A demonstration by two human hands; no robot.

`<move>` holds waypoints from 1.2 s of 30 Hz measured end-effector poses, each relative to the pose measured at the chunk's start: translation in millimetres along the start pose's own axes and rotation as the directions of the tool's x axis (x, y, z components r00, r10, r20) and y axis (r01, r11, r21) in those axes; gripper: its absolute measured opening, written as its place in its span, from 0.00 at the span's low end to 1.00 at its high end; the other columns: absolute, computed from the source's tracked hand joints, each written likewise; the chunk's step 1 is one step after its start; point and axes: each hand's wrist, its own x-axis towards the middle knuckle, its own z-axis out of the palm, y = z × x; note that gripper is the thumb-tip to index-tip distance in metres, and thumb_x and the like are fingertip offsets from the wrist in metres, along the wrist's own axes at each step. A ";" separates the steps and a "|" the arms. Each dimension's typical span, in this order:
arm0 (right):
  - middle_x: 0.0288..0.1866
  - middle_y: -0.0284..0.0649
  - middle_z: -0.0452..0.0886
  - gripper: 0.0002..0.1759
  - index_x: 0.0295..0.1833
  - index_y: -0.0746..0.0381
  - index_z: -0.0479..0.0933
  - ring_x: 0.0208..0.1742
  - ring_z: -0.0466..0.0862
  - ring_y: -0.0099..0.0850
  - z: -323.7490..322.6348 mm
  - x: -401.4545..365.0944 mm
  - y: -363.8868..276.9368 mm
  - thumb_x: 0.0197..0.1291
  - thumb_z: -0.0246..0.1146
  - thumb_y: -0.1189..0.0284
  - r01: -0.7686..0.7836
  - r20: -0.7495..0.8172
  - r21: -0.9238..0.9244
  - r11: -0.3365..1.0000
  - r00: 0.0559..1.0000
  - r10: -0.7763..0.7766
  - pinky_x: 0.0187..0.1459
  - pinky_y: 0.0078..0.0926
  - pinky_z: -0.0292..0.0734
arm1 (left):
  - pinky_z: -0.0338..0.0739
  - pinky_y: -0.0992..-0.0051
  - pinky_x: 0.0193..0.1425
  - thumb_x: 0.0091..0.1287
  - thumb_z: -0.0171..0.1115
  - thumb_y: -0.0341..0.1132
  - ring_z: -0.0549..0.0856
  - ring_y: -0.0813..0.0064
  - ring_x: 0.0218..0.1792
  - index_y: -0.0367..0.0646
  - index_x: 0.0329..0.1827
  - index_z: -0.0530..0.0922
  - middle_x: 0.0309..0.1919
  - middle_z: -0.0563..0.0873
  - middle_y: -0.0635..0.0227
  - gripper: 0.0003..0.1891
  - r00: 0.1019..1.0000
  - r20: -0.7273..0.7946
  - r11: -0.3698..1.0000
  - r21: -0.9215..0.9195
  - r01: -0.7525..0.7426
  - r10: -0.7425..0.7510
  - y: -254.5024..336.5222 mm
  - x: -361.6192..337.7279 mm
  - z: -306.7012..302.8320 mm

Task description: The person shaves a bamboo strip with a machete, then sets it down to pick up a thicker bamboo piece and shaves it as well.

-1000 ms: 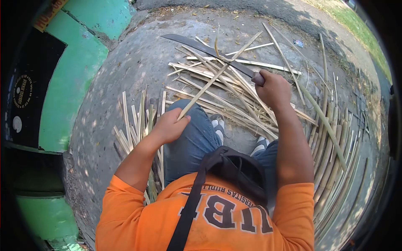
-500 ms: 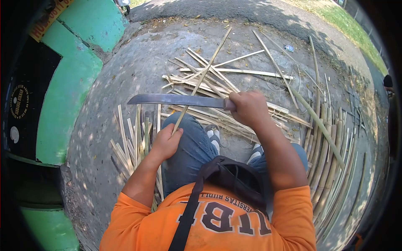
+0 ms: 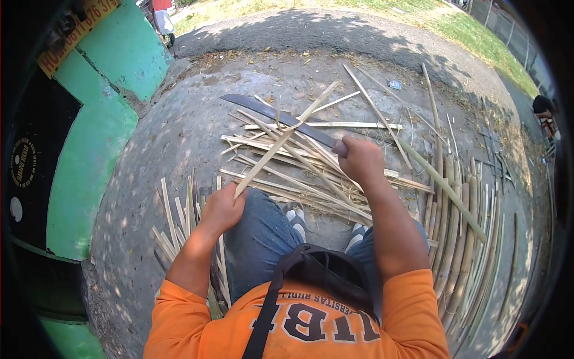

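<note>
My left hand [image 3: 223, 209], beside my left knee, is closed round the lower end of a pale bamboo strip [image 3: 265, 163]. The strip slants away from me, up and to the right. My right hand [image 3: 363, 160] grips the handle of a machete [image 3: 258, 107], whose long dark blade points to the far left. Blade and strip cross near the strip's upper part, and a thin curl of shaving shows there. Beneath them lies a loose pile of split bamboo strips [image 3: 299, 157] on the ground.
More split strips [image 3: 169, 206] stand fanned out at my left. Bamboo poles [image 3: 457, 251] lie in rows at my right, with one greenish pole [image 3: 448, 191] across them. A green wall [image 3: 89, 167] runs along the left. Another person [image 3: 544, 110] is partly visible at the far right edge.
The machete has moved from near my left hand out along the strip, its tip now farther away and tilted up. The strip leans more to the right. My view has tipped up slightly.
</note>
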 end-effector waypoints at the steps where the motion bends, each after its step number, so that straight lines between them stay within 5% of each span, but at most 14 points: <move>1: 0.34 0.46 0.88 0.08 0.38 0.54 0.84 0.36 0.89 0.51 -1.0 -0.8 0.5 0.55 0.69 0.64 0.000 0.013 -0.026 1.000 1.000 0.000 0.40 0.51 0.84 | 0.79 0.43 0.42 0.77 0.62 0.46 0.87 0.34 0.37 0.38 0.42 0.80 0.32 0.87 0.40 0.17 0.999 -0.035 1.000 0.010 -0.015 0.015 -2.6 0.2 7.1; 11: 0.34 0.47 0.88 0.08 0.39 0.55 0.83 0.37 0.89 0.54 -4.6 -2.2 -21.6 0.59 0.68 0.64 -0.018 0.049 0.058 0.998 0.999 0.015 0.43 0.54 0.83 | 0.79 0.40 0.39 0.76 0.63 0.45 0.86 0.32 0.33 0.37 0.40 0.79 0.28 0.86 0.40 0.17 0.981 -0.191 0.998 0.056 -0.019 0.029 -17.5 -7.2 38.2; 17: 0.35 0.49 0.89 0.09 0.39 0.57 0.83 0.37 0.89 0.54 16.6 -6.7 -11.7 0.60 0.70 0.64 -0.196 0.318 0.505 0.840 0.948 0.030 0.41 0.54 0.82 | 0.79 0.40 0.40 0.76 0.63 0.44 0.86 0.33 0.34 0.37 0.40 0.79 0.28 0.86 0.40 0.16 0.981 -0.185 0.998 0.037 -0.051 0.057 -14.3 -6.8 32.8; 21: 0.33 0.46 0.89 0.08 0.39 0.55 0.83 0.36 0.89 0.51 6.5 -9.9 -23.6 0.57 0.71 0.65 0.046 0.060 0.078 0.996 0.997 -0.051 0.39 0.52 0.82 | 0.79 0.40 0.40 0.75 0.62 0.43 0.86 0.33 0.34 0.37 0.40 0.79 0.29 0.86 0.40 0.15 0.977 -0.194 0.995 0.063 -0.079 0.090 -17.5 -5.2 37.0; 26: 0.30 0.40 0.88 0.04 0.37 0.53 0.83 0.33 0.89 0.46 29.3 -21.6 -38.8 0.58 0.68 0.66 0.267 0.078 0.106 0.958 0.958 -0.275 0.38 0.48 0.83 | 0.79 0.41 0.41 0.75 0.63 0.43 0.86 0.32 0.35 0.38 0.41 0.79 0.29 0.86 0.41 0.15 0.990 -0.110 0.996 0.032 -0.086 0.089 -14.6 -1.8 29.2; 28: 0.31 0.41 0.88 0.05 0.38 0.55 0.83 0.33 0.89 0.48 27.5 -14.9 -34.7 0.58 0.68 0.66 0.279 0.095 0.074 0.957 0.954 -0.286 0.38 0.49 0.83 | 0.78 0.41 0.40 0.75 0.63 0.44 0.86 0.32 0.35 0.38 0.40 0.80 0.29 0.86 0.42 0.16 0.985 -0.120 0.992 -0.013 -0.123 0.120 -16.9 -3.5 25.0; 32: 0.32 0.45 0.88 0.07 0.39 0.56 0.82 0.35 0.89 0.52 35.5 3.0 3.6 0.60 0.67 0.65 0.059 0.026 0.072 0.996 0.998 -0.061 0.40 0.51 0.83 | 0.78 0.45 0.43 0.77 0.62 0.46 0.86 0.32 0.40 0.37 0.41 0.79 0.34 0.86 0.39 0.18 0.995 0.080 0.985 -0.167 -0.044 0.058 -9.4 -11.3 4.2; 36: 0.35 0.48 0.88 0.09 0.41 0.55 0.82 0.38 0.89 0.53 17.6 -4.8 -4.9 0.60 0.66 0.63 -0.010 0.054 0.096 0.995 0.999 0.005 0.41 0.54 0.83 | 0.78 0.48 0.45 0.78 0.61 0.47 0.86 0.34 0.40 0.36 0.42 0.80 0.35 0.86 0.39 0.19 0.994 0.096 0.989 -0.140 -0.042 0.056 -15.8 -1.1 18.5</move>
